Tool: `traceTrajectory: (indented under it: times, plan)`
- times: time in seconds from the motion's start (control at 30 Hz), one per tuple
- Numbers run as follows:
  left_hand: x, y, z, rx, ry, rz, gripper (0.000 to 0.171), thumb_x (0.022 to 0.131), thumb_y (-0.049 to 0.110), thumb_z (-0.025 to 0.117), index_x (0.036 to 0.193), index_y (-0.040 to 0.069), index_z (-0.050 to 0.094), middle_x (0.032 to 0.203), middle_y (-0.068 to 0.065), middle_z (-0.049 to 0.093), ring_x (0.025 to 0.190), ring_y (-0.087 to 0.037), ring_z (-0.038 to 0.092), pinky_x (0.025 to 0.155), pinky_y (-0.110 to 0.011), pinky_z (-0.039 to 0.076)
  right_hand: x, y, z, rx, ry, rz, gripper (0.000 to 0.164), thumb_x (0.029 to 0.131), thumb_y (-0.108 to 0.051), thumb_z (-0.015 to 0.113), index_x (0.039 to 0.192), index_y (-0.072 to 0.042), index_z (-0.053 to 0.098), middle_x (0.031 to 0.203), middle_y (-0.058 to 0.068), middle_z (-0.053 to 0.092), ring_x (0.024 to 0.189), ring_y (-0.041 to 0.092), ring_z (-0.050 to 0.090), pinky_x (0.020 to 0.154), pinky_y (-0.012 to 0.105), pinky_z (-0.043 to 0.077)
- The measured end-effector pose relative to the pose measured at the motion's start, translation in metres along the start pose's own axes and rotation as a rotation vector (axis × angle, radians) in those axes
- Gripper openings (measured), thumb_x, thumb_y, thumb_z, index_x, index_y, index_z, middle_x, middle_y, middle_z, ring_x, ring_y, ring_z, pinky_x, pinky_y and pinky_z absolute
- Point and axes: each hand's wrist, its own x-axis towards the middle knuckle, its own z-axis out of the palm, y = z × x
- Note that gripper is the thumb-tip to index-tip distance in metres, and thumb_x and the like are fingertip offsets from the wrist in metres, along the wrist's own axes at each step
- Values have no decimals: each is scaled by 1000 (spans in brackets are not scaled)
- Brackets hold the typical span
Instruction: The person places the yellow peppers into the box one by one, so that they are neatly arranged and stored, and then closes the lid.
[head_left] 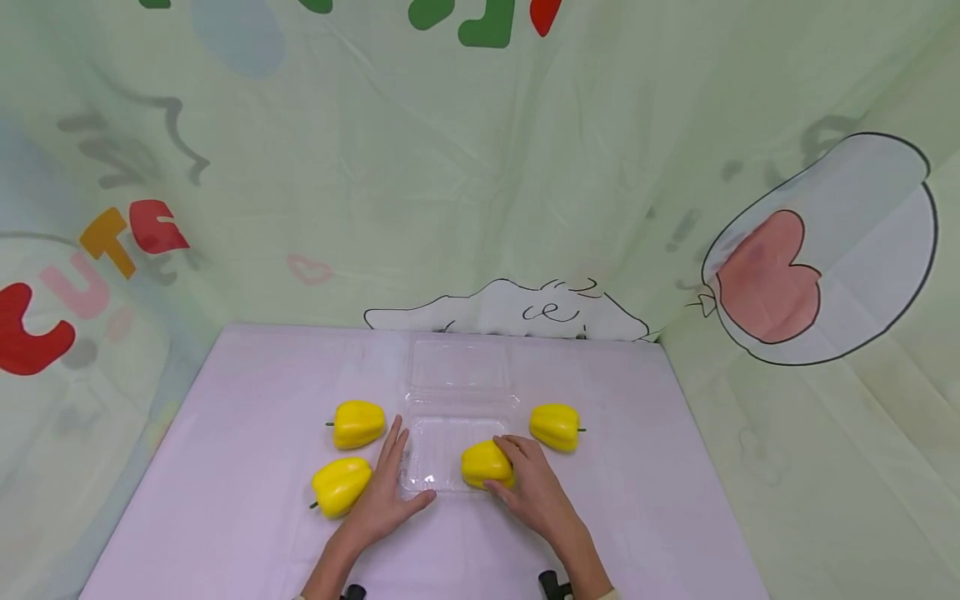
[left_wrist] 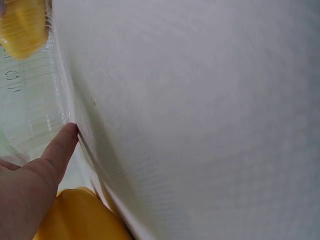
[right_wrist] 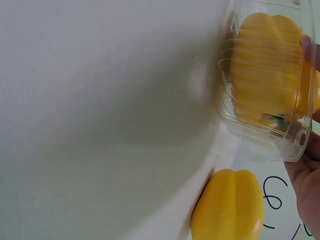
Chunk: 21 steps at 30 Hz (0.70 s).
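A clear plastic clamshell box [head_left: 442, 442] lies open on the table, its lid [head_left: 459, 364] folded back toward the far side. My right hand [head_left: 528, 483] grips a yellow bell pepper [head_left: 483, 464] inside the box's right half; through the clear wall in the right wrist view, that pepper [right_wrist: 265, 65] shows with its green stem. My left hand [head_left: 384, 496] has its fingers spread along the box's left edge, and a fingertip touches the rim in the left wrist view. Left of that hand lie two yellow peppers, an upper one [head_left: 358, 424] and a lower one [head_left: 341, 486].
Another yellow pepper [head_left: 555, 427] lies right of the box, stem pointing right. The pale table [head_left: 630, 517] meets a printed cloth backdrop [head_left: 450, 183] at its far edge. Two dark objects [head_left: 553, 585] show near the wrists at the bottom.
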Motion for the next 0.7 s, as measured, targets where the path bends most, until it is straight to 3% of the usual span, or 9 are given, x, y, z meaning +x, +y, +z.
traceTrajectory:
  times: [0.7]
  plan:
    - [0, -1, 0, -7, 3, -4, 112, 86, 36, 86, 172, 16, 15, 181, 11, -5, 168, -33, 14, 132, -63, 26, 0, 0, 1, 11, -47, 30, 67, 91, -27, 84, 151, -10, 57, 155, 11, 57, 143, 30, 54, 122, 48, 48]
